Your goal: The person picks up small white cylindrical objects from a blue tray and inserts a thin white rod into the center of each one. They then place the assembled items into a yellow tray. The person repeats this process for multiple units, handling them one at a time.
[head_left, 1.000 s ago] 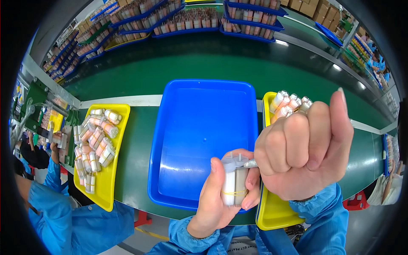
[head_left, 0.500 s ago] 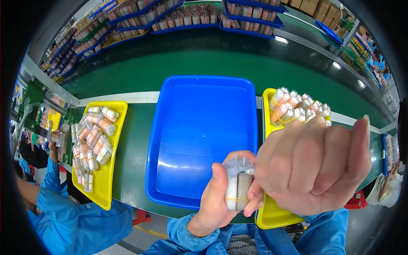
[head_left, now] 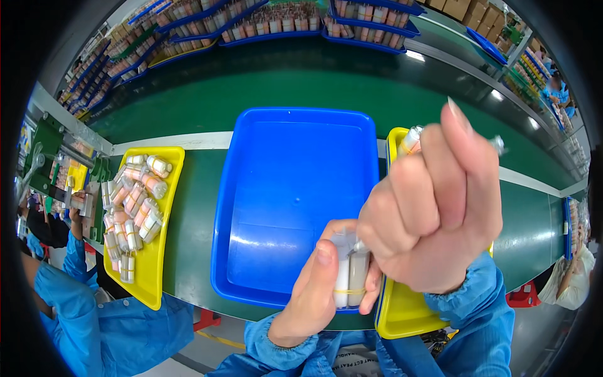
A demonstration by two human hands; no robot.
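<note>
My left hand [head_left: 308, 292] is closed around a bundle of clear-capped tubes [head_left: 350, 279], one filled white and one grey. A yellow rubber band circles them low down. They stand upright in front of the blue tray's near right corner. My right hand [head_left: 433, 217] is curled into a fist over the top of the bundle, its lower edge covering part of the caps. A small blurred clear tip [head_left: 498, 144] shows past that fist; what the fingers hold is hidden. Behind the fist lies a yellow tray [head_left: 408, 311] with a banded tube bundle [head_left: 410, 141] showing at its far end.
An upright-rimmed blue tray [head_left: 295, 201] lies on the green table [head_left: 191, 232]. Left of it, a yellow tray [head_left: 151, 276] holds several banded tube bundles. Stacked blue trays of bundles [head_left: 270, 28] line the far side. A co-worker's blue sleeve [head_left: 113, 314] is at the left.
My right hand has turned and lifted, its fist swinging up and slightly left, and hides more of the right tray's bundles. My left hand keeps its hold on the tubes, nearly still.
</note>
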